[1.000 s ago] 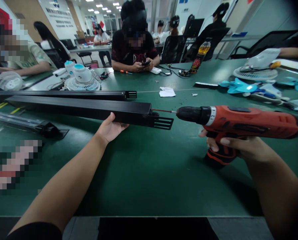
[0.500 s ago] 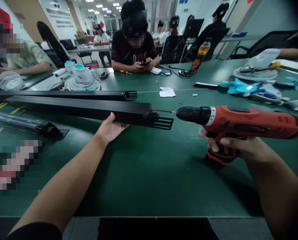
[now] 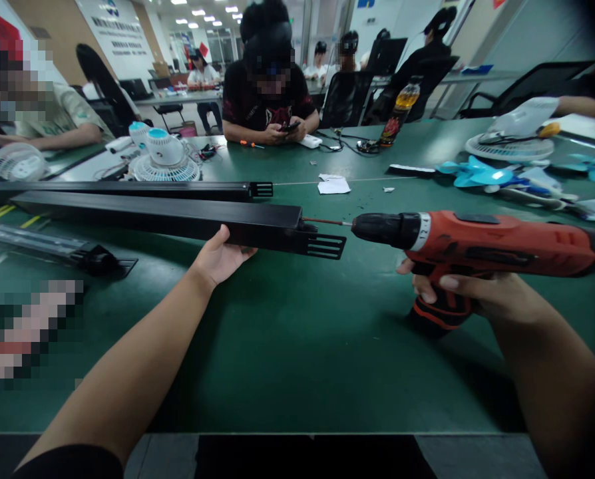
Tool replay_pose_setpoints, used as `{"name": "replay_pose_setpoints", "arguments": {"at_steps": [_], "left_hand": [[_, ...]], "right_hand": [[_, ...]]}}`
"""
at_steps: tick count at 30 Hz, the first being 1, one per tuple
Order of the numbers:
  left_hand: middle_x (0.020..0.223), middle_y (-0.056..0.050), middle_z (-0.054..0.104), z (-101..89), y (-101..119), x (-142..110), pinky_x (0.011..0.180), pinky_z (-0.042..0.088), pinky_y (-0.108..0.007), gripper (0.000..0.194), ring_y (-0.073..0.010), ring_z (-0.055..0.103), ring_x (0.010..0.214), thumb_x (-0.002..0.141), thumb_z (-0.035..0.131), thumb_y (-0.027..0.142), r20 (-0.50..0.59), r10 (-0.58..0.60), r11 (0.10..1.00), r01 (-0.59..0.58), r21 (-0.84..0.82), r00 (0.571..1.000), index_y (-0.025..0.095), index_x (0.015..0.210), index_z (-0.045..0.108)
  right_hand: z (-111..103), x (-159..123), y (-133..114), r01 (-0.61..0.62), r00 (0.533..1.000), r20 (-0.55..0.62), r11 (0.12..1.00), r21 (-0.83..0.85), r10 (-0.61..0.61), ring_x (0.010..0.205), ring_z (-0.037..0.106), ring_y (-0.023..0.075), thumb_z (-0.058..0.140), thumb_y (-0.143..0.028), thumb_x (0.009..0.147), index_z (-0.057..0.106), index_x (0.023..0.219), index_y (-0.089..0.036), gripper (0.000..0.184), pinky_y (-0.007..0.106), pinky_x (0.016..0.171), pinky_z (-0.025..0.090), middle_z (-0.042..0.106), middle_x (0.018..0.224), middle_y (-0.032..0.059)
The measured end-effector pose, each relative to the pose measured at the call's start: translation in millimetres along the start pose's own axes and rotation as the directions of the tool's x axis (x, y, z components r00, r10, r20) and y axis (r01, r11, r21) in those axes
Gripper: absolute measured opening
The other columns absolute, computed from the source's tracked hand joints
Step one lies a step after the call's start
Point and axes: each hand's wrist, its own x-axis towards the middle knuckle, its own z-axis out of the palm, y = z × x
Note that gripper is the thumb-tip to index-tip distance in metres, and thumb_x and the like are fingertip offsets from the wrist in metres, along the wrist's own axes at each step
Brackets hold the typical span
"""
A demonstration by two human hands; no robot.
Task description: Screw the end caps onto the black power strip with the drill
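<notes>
My right hand (image 3: 457,293) is wrapped round the grip of a red and black cordless drill (image 3: 502,243), its chuck facing left. From the chuck a thin reddish-brown rod (image 3: 322,221) runs into the near end of a long black rectangular housing (image 3: 178,213). My left hand (image 3: 225,256) grips that housing from below near its end, thumb on the front face and the other fingers underneath. A flat slotted tab (image 3: 326,247) sticks out of the housing's end, below the rod. How deep the rod goes inside is hidden.
Behind lies a second black housing (image 3: 128,189); a clear-covered one (image 3: 42,243) is at the left. White paper (image 3: 334,184), a drink bottle (image 3: 401,113), fan parts (image 3: 165,156) and blue fan blades (image 3: 477,173) lie around the green table (image 3: 327,372). A person holding a phone (image 3: 290,126) sits opposite.
My hands, the drill and the housing look the same in both frames. At the far right, another person's hand has come further into view.
</notes>
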Motion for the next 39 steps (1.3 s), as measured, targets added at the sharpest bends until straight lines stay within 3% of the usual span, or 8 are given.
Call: {"name": "replay_pose_setpoints", "arguments": {"at_steps": [24, 39], "left_hand": [[0.129, -0.011, 0.096, -1.1, -0.4, 0.0, 0.105, 0.073, -0.049, 0.059, -0.0368, 0.090, 0.124, 0.091, 0.111, 0.062, -0.015, 0.009, 1.000, -0.008, 0.020, 1.000, 0.028, 0.133, 0.088], [0.128, -0.010, 0.096, 1.5, -0.4, -0.9, 0.101, 0.074, -0.045, 0.060, -0.0335, 0.091, 0.119, 0.089, 0.114, 0.062, -0.013, 0.007, 1.000, -0.007, 0.012, 1.000, 0.027, 0.131, 0.089]], "right_hand": [[-2.5, -2.5, 5.9, -0.013, 1.000, -0.027, 1.000, -0.002, 0.013, 0.059, 0.072, 0.0209, 0.103, -0.058, 0.104, 0.099, 0.119, -0.021, 0.040, 0.032, 0.054, 0.061, 0.084, 0.074, 0.0065], [1.8, -1.7, 1.7, 0.009, 1.000, -0.025, 1.000, 0.012, -0.009, 0.058, 0.070, 0.0194, 0.103, -0.055, 0.105, 0.097, 0.113, -0.021, 0.036, 0.030, 0.051, 0.057, 0.082, 0.071, 0.0059]]}}
